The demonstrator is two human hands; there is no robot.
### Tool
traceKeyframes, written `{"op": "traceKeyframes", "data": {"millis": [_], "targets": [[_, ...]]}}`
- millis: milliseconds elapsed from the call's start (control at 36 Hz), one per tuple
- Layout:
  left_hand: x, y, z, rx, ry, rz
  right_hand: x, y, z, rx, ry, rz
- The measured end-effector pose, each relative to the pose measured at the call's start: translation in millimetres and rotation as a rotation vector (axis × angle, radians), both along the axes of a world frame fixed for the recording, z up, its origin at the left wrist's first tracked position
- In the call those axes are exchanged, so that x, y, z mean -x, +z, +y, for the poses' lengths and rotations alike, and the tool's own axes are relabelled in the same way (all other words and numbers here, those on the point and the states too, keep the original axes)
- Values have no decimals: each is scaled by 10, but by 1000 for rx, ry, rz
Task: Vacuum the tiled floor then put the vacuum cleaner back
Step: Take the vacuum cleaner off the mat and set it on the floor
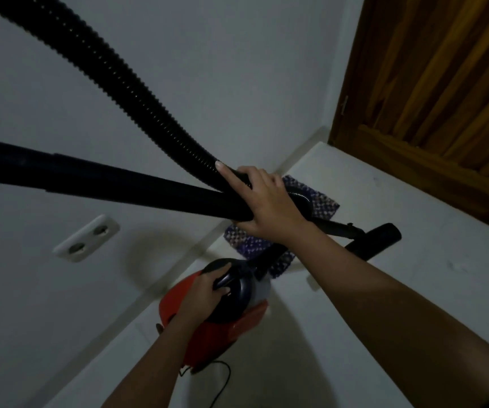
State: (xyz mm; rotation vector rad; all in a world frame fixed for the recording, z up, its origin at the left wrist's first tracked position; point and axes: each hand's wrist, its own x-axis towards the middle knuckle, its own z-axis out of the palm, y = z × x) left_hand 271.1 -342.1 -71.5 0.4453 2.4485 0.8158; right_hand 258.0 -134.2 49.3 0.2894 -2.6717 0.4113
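Head view: two bare hands hold a red vacuum cleaner in a dim room corner.

The vacuum cleaner (222, 316) sits on the pale floor (384, 201), close against the white wall (178, 69). The left hand (205, 298) has its fingers clamped on the vacuum's dark top handle. Just above the vacuum, the right hand (266, 204) is clamped around the ribbed hose (113, 72) and rigid tube (104, 181) together. Beyond the vacuum lies a patterned mat (319, 201) in the corner, a wooden door (443, 98) farther right. A wall socket (87, 238) sits left of the vacuum. Open floor spreads to the vacuum's right.
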Motion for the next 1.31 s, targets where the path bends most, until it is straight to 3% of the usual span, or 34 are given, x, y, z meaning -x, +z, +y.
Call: {"op": "traceKeyframes", "data": {"millis": [167,417,722,1111,1306], "targets": [[-309,-389,-427,1,-8,-50,-308,-471,-458,4,-14,-14],[-568,-1719,-903,12,-21,-114,-467,-1857,-1028,-74,-43,-16],[-389,-2889,-1056,-23,-47,0,-287,-3107,-1188,-103,10,-14],[-35,-3473,-1010,-135,35,143,36,-3627,-1425,-70,101,180],[177,-3609,-1068,-172,30,110,168,-3846,-1476,-68,108,178]]}}
